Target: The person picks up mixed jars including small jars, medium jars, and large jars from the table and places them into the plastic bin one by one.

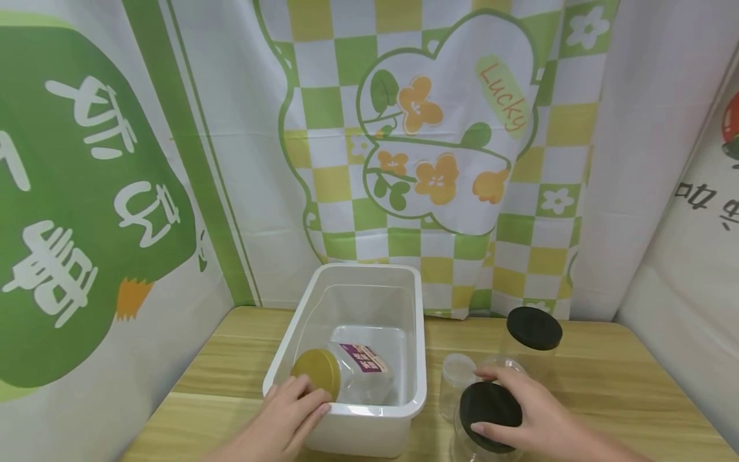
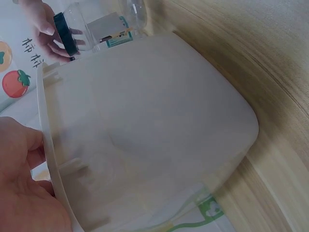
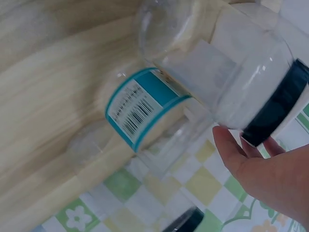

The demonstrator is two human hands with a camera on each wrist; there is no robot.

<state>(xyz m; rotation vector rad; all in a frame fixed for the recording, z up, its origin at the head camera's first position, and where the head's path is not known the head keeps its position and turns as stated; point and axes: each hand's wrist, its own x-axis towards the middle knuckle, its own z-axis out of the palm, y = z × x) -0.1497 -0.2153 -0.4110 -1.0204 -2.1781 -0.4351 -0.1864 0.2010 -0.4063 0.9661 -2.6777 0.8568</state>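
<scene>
Loading step, I judge.
I have the right hand point(image 1: 534, 407) grasping the black-lidded jar point(image 1: 491, 416), right of the bin point(image 1: 420, 359); can't tell if it's lifted. Left hand point(image 1: 294, 410) grips the bin's rim. Next move likely calls for clearing the small jar point(image 1: 457, 391).

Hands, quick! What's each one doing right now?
Left hand: closed, holding the bin by its rim.
Right hand: closed around the near black-lidded jar.

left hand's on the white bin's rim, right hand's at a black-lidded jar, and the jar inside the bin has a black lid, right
The jar inside has a yellow lid, not black, as the head view shows; the left hand is on the white bin's rim, the right hand at a black-lidded jar.
</scene>
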